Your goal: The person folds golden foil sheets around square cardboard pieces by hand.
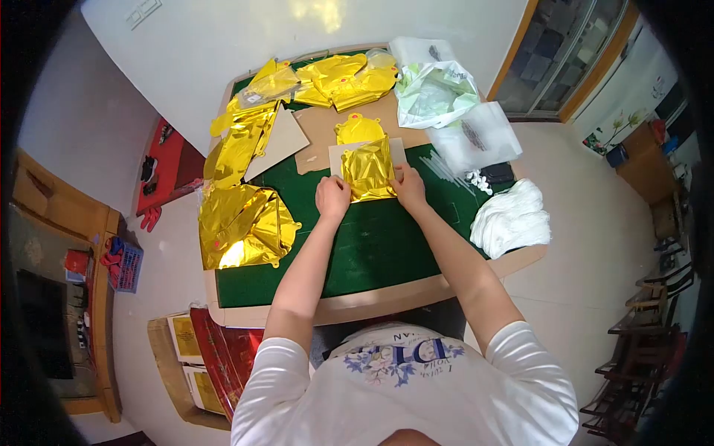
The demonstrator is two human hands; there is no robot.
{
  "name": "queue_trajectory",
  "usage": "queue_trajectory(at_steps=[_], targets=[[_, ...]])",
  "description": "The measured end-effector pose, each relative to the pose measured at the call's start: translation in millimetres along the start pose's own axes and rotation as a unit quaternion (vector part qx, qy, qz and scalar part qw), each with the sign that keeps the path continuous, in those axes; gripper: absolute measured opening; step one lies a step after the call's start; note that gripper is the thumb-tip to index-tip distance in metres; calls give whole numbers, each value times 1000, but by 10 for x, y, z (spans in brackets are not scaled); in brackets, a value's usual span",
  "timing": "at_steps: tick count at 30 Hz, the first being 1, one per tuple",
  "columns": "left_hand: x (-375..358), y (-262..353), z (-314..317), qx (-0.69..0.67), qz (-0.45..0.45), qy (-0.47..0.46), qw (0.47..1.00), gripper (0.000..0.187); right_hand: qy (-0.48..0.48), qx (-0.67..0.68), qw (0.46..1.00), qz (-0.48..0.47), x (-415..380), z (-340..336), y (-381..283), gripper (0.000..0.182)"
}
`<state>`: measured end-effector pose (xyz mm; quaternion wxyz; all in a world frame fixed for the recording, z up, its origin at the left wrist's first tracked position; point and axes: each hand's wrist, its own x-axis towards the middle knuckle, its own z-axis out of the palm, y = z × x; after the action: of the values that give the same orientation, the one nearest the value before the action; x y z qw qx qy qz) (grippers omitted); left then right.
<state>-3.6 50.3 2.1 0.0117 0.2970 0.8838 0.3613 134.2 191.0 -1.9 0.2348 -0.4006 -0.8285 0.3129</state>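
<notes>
A flat gold foil balloon (366,165) lies folded over a pale cardboard piece (336,156) in front of me on the green table top. My left hand (333,198) is closed at its lower left edge, fingers curled and partly hidden. At the right edge, the fingers of my right hand (408,187) pinch the foil and card. The rounded upper end of the foil, with small tabs and a red dot, sticks out beyond the card. Beneath it all rests a brown cardboard sheet (312,134).
More gold foil balloons (249,223) lie along the table's left and far edges. To the right are a white plastic bag (437,95), clear plastic packets (476,140), thin pale sticks (446,172), a dark packet (500,175) and a bundle of white string (510,220).
</notes>
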Motion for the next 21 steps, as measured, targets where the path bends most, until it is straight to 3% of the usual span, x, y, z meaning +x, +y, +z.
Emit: queue_trajectory(at_steps=[6,8,9,11,19,21], targets=[[-86,39,45,54,27,29,998,12,45,-44,993,-97,-103,50,4,30],[-177,127,7,72,150,100,981,25,34,-58,992,-103,-114,48,20,30],[-195,149,18,70,148,103,981,25,26,-69,992,-105,-90,46,21,30],[-283,140,65,74,346,-4,935,30,25,-71,991,-109,-94,44,1,28],[-412,111,155,133,317,-80,936,50,-10,-62,992,-110,-11,14,61,27],[-413,112,163,145,302,-90,938,51,18,-1,999,-49,72,-67,92,33]])
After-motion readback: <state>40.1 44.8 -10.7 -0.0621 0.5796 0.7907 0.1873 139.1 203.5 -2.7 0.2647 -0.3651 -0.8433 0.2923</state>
